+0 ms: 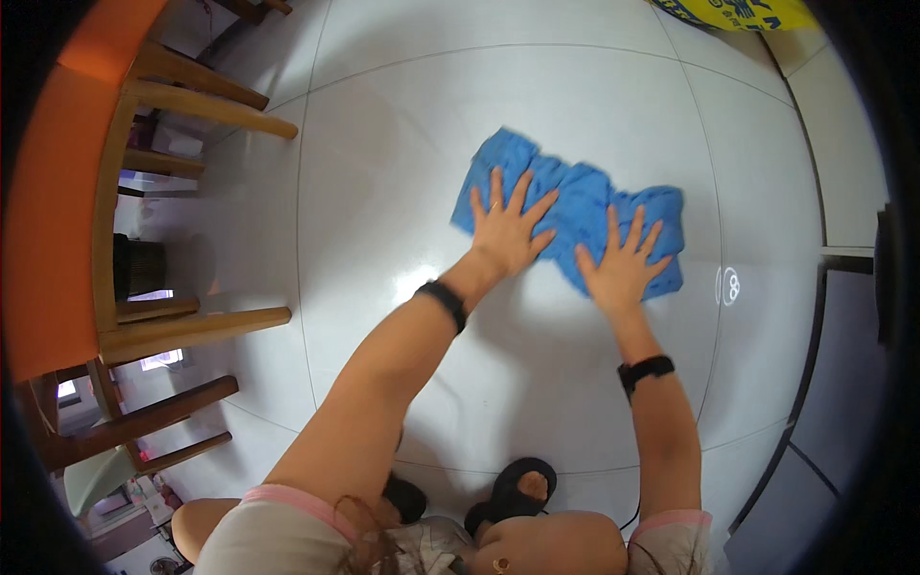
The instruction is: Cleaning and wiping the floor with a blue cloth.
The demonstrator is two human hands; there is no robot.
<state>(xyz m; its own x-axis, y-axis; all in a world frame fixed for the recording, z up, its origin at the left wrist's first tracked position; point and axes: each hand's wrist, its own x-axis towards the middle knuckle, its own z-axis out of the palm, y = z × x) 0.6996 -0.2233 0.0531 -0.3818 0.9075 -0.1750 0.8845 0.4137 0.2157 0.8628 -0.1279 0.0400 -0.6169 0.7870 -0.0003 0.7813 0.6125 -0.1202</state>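
Note:
A blue cloth (583, 198) lies spread and wrinkled on the pale tiled floor (388, 172) ahead of my feet. My left hand (509, 233) rests palm down on its left half, the fingers fanned out. On the cloth's right part, my right hand (624, 272) is likewise flat with spread fingers. Neither hand is closed around the fabric. Small dark marks dot the cloth, and its surface under both palms is hidden. Each wrist wears a black band.
Wooden furniture legs (208, 334) and an orange surface (54, 237) stand along the left. Cabinet fronts (837, 158) line the right side. A yellow bag with printing (747, 13) lies at the far right. Black slippers (510, 485) are on my feet.

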